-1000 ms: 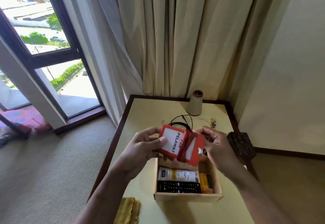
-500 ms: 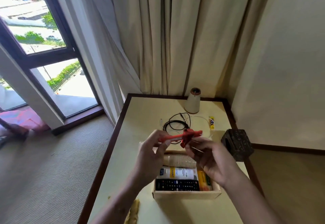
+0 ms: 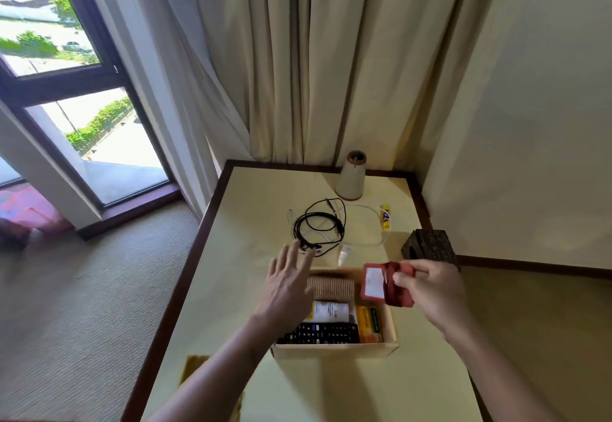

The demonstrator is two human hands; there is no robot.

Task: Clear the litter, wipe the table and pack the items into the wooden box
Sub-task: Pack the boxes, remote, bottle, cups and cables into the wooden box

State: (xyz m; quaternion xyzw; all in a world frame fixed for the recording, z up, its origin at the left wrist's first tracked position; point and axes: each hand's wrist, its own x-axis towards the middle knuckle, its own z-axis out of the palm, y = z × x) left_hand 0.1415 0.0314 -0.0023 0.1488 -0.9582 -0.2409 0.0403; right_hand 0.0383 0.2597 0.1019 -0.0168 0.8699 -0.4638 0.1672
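The wooden box (image 3: 334, 351) sits on the cream table (image 3: 258, 209) and holds a black remote (image 3: 319, 337), a white tube (image 3: 331, 313), a yellow-orange pack (image 3: 368, 324) and a ribbed brown roll (image 3: 331, 287). My right hand (image 3: 430, 292) grips a red card holder with its strap (image 3: 376, 284) above the box's far right corner. My left hand (image 3: 288, 284) is spread open and empty over the box's far left side, fingertips near a coiled black cable (image 3: 319, 224). A white cable (image 3: 367, 239) and a small yellow tube (image 3: 385, 217) lie beyond the box.
A cone-shaped grey object (image 3: 351, 176) stands at the table's back edge before the curtains. A dark carved box (image 3: 430, 246) sits at the right edge. A yellow cloth (image 3: 195, 365) lies at the table's near left. The window and carpet are to the left.
My left hand has let go of the red card holder and moved left, opening. My right hand has carried the holder right and down toward the box.
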